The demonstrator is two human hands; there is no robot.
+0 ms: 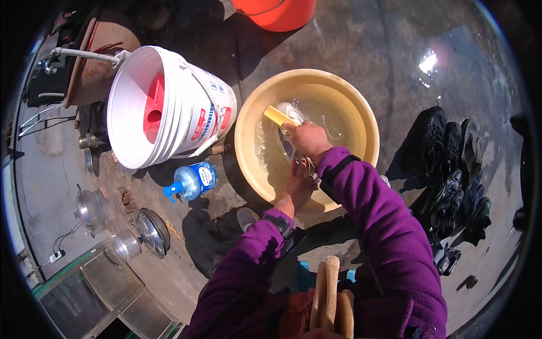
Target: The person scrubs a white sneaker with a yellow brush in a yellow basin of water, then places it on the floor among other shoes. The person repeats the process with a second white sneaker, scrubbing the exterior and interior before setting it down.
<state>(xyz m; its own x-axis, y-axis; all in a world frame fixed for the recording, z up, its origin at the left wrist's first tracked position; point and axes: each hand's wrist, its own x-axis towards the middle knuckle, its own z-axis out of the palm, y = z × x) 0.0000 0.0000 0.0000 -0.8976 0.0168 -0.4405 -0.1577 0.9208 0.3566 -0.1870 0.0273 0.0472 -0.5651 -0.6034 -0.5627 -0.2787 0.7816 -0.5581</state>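
A wide yellow basin [366, 121] of cloudy water sits on the ground in front of me. In it lies a pale shoe [290, 108], partly under water, its far end near a patch of suds. My left hand [298, 186] grips the shoe's near end, fingers curled round it. My right hand [309, 139] is closed on a yellow scrubbing brush [276, 115], which rests against the shoe's upper; its bristle side is hidden. Both sleeves are purple, with dark bands at the wrists.
Left of the basin, a white bucket [197, 121] lies tilted with a red thing inside. A blue pump bottle [195, 181] stands nearer. Several dark shoes [449, 175] line the right side. An orange bucket [282, 14] is at the far edge, and pot lids [149, 233] lie at left.
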